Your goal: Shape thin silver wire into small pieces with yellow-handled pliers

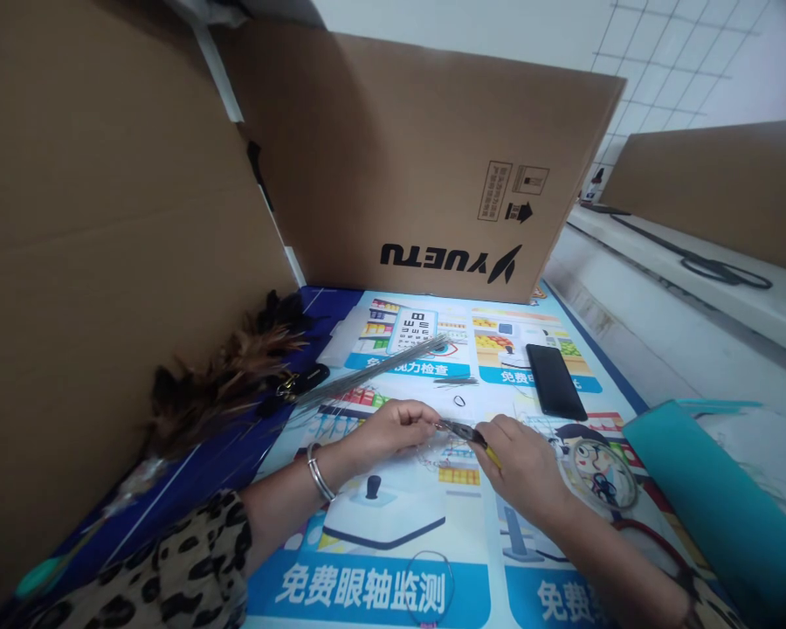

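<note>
"Two hands meet around the middle of the desk (pixel 468 528). Why so close together?"

"Fine work, I'd judge. The left hand (pixel 403 428) has its thumb and forefinger pinched together on a thin wire-like piece (pixel 437 426), too small to make out clearly. The right hand (pixel 524 459) is curled round the handles of the pliers (pixel 461 431), whose nose points straight at those fingertips."

"Is the nose biting on anything?"

"It looks narrow, but I can't tell whether it grips the piece or only touches it. Pinching right beside the metal would stop something so slight from swivelling, I think."

"And the bundle of wires (pixel 380 371), slanting from the left side of the desk towards its far edge?"

"Probably laid there to be within reach without crowding the hands. Some short wires (pixel 457 381) lie near its far end, with a small dark ring (pixel 459 401) just on the hands' side of them."

"What about the phone (pixel 555 382)?"

"Flat near the right edge, beyond the right hand, likely out of the forearm's way. The cardboard panel (pixel 425 166) stands upright along the far edge, perhaps as a screen."
</note>
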{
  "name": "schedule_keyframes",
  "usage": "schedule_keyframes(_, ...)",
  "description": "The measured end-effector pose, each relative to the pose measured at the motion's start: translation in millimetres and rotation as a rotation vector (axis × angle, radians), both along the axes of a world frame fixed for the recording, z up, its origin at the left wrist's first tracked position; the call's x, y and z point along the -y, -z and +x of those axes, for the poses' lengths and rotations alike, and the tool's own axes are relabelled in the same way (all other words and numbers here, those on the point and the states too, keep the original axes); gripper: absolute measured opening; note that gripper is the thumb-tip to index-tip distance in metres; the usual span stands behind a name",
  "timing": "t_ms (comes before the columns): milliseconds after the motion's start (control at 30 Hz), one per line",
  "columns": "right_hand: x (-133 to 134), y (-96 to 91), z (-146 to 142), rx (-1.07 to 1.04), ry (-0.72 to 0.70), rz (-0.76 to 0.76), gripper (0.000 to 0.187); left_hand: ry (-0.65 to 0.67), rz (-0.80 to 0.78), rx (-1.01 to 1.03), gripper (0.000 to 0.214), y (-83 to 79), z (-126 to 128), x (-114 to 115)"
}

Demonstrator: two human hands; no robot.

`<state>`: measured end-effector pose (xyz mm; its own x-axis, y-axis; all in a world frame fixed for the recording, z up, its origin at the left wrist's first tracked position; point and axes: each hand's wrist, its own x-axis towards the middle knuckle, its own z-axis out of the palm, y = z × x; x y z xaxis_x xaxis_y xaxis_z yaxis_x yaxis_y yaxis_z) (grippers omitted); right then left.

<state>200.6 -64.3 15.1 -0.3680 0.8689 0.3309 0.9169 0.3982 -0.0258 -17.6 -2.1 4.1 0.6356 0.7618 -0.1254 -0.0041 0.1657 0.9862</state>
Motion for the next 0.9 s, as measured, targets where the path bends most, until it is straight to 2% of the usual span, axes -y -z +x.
schedule_keyframes(333, -0.7, -5.9, 2.2, 0.141, -0.038, 0.128, 0.015, -0.026, -0.016, 0.016, 0.032, -0.4, -0.4, -0.7)
schedule_keyframes(900, -0.5, -4.9, 1.9, 0.131, -0.046, 0.105, 0.016, -0.012, 0.036, 0.026, 0.025, -0.8, 0.7, -1.6)
